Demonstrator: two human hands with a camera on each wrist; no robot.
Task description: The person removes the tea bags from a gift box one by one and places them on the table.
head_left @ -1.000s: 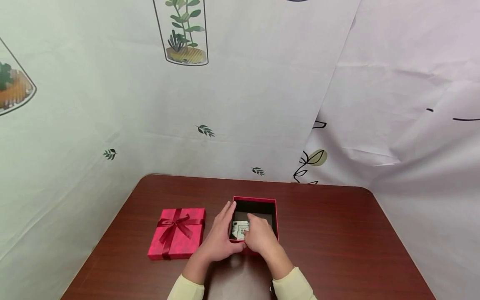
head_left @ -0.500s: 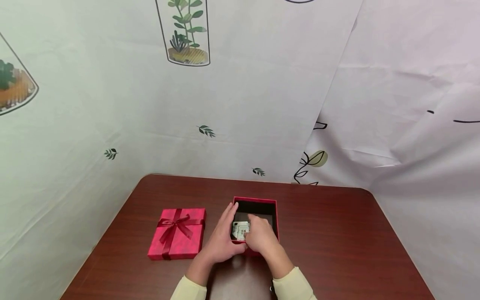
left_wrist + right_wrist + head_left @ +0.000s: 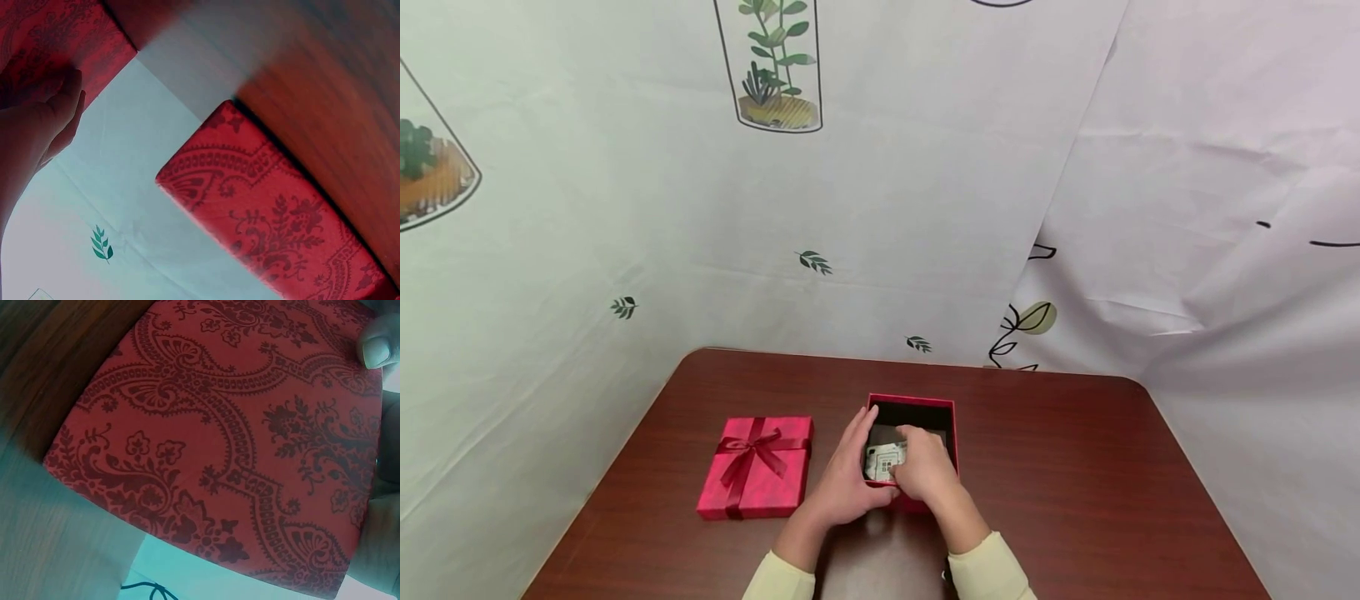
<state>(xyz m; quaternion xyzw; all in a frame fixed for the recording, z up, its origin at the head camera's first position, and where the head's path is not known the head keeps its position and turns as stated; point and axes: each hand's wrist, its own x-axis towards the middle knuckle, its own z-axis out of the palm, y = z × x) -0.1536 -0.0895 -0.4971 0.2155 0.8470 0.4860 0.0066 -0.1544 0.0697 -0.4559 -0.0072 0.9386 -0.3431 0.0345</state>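
An uncovered red gift box (image 3: 912, 397) with a dark inside stands on the table in the head view. My left hand (image 3: 844, 483) holds its near left corner, fingers along the left wall and thumb at the front. In the left wrist view, fingers (image 3: 65, 106) lie against the red patterned wall. My right hand (image 3: 925, 468) reaches into the box and grips a flat white printed packet (image 3: 883, 460) with a QR-like square on it. Its far fingers are partly hidden. The right wrist view shows the box's patterned front wall (image 3: 206, 437) with a thumb on it.
The red box lid (image 3: 755, 467) with a dark red ribbon bow lies on the table left of the box. The brown wooden table (image 3: 1060, 467) ends at a white printed cloth backdrop (image 3: 880, 208) behind and at the sides.
The packet has shifted slightly to the right with my right hand, and more of its printed face shows. My left hand stays at the box corner, and the lid has not moved.
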